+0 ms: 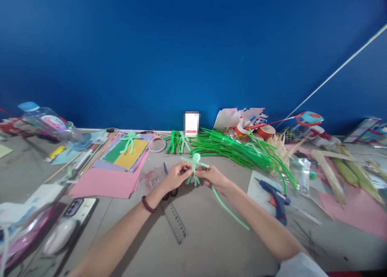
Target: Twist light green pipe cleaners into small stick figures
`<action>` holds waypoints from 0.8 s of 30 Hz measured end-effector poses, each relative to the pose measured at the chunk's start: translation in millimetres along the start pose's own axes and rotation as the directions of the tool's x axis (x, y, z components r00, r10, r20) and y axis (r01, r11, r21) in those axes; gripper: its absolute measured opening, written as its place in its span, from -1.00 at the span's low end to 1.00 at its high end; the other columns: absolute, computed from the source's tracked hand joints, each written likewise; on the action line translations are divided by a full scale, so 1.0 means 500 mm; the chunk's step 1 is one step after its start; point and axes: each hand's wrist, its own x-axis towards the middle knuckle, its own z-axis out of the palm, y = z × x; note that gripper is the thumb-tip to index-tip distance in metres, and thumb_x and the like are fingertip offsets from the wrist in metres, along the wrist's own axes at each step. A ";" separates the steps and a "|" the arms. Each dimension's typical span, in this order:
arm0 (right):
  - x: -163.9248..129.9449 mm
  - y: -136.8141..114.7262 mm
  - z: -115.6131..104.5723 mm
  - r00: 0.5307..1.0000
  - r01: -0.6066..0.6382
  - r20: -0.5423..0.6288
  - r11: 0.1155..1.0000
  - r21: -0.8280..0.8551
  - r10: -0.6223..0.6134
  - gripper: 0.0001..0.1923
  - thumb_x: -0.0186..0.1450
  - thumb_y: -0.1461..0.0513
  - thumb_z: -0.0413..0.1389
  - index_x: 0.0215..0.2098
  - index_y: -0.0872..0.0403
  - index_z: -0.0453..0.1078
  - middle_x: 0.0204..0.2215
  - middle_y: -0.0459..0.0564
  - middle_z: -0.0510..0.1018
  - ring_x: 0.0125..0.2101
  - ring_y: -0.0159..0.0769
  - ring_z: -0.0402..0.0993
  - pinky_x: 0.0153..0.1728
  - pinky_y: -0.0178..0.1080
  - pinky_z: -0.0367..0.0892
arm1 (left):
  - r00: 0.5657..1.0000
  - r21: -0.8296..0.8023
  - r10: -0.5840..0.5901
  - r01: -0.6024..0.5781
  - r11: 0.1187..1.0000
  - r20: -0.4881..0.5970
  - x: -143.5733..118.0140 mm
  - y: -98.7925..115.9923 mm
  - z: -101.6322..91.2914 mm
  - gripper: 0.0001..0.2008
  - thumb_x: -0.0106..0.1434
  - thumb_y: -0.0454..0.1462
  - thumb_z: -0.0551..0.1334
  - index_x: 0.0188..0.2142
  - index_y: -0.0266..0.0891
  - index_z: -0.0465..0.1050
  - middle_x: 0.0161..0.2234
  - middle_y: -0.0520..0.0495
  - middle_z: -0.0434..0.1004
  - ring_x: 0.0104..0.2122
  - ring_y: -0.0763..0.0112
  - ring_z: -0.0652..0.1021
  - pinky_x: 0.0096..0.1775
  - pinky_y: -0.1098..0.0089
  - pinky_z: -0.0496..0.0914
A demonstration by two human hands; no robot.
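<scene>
Pale green pipe-cleaner figure (195,166) with a round head sits upright between both hands, just above the grey tabletop (211,236). Left hand (174,177) has its grip pinched shut on the figure's one side, a dark red bead bracelet (148,204) on that wrist. Right hand (213,175) has its grip closed on the other side, and a long loose green pipe cleaner (231,210) trails from it down across the tabletop toward the person. Under the left forearm lies a clear ruler (175,222), with scissors (169,190) just beside the left hand. Behind the hands is a heap of green pipe cleaners (242,150), and dark green finished figures (177,142) stand near it. A blue glue gun (276,196) rests to the right on white paper. Pink paper sheets (105,182) lie to the left, with a phone (77,208) near them
</scene>
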 end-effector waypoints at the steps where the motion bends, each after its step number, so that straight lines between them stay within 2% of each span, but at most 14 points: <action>1: 0.000 0.000 0.000 1.000 0.006 -0.008 1.000 -0.010 -0.006 -0.67 -0.06 0.08 0.29 -0.53 0.10 0.29 -0.84 -0.32 0.15 -0.81 -0.61 -0.09 -0.77 -0.41 -0.23 | 1.000 0.008 -0.012 0.012 1.000 -0.003 0.000 0.001 0.000 -0.78 0.14 -0.14 0.19 -0.38 -0.28 0.39 -0.42 -0.02 0.43 -0.48 0.50 0.41 -0.43 0.49 0.32; 7: -0.003 -0.003 0.001 1.000 0.024 -0.015 0.998 -0.061 -0.025 -0.70 -0.01 0.08 0.26 -0.50 0.11 0.32 -0.86 -0.32 0.15 -0.81 -0.60 -0.08 -0.78 -0.41 -0.20 | 0.999 0.082 0.016 -0.014 0.996 -0.033 0.001 0.005 -0.001 -0.79 0.10 -0.14 0.24 -0.43 -0.27 0.39 -0.42 0.00 0.43 -0.47 0.50 0.42 -0.42 0.49 0.32; 12: -0.007 -0.008 0.009 0.994 0.039 -0.101 0.991 -0.128 -0.052 -0.73 0.01 0.10 0.23 -0.46 0.12 0.34 -0.83 -0.30 0.19 -0.80 -0.59 -0.08 -0.76 -0.40 -0.18 | 0.996 0.114 -0.025 0.035 0.993 -0.090 0.001 0.005 0.005 -0.81 0.10 -0.16 0.23 -0.44 -0.27 0.39 -0.46 0.02 0.43 -0.52 0.51 0.41 -0.46 0.49 0.32; 15: -0.006 -0.006 0.012 0.986 0.076 -0.131 0.977 -0.201 -0.104 -0.77 0.03 0.14 0.21 -0.46 0.13 0.36 -0.82 -0.27 0.21 -0.78 -0.57 -0.03 -0.73 -0.39 -0.12 | 0.994 0.108 -0.054 0.064 0.992 -0.096 -0.001 0.003 0.008 -0.80 0.10 -0.15 0.23 -0.42 -0.27 0.39 -0.48 0.02 0.44 -0.54 0.51 0.41 -0.50 0.50 0.31; 19: 0.002 0.006 0.008 0.971 0.156 -0.128 0.944 -0.291 -0.200 -0.81 0.06 0.16 0.17 -0.49 0.14 0.39 -0.78 -0.21 0.25 -0.72 -0.52 0.07 -0.66 -0.38 -0.02 | 0.992 0.129 -0.018 0.034 0.991 -0.125 -0.002 0.003 0.008 -0.81 0.10 -0.17 0.23 -0.41 -0.28 0.41 -0.44 -0.02 0.47 -0.53 0.49 0.44 -0.49 0.49 0.32; 21: 0.006 0.013 0.005 0.962 0.199 -0.113 0.919 -0.339 -0.250 -0.82 0.06 0.16 0.16 -0.49 0.15 0.42 -0.72 -0.18 0.30 -0.67 -0.49 0.13 -0.62 -0.38 0.03 | 0.995 0.135 -0.009 0.022 0.991 -0.096 -0.001 0.004 0.003 -0.82 0.10 -0.18 0.23 -0.45 -0.28 0.40 -0.49 0.00 0.46 -0.54 0.49 0.44 -0.48 0.50 0.32; 24: 0.007 0.018 0.003 0.947 0.258 -0.073 0.874 -0.413 -0.314 -0.81 0.07 0.16 0.14 -0.46 0.15 0.44 -0.62 -0.14 0.39 -0.58 -0.45 0.21 -0.54 -0.38 0.10 | 1.000 0.167 0.015 -0.016 0.986 0.010 0.003 0.005 -0.006 -0.84 0.11 -0.23 0.21 -0.52 -0.28 0.38 -0.58 0.03 0.40 -0.56 0.50 0.42 -0.48 0.51 0.29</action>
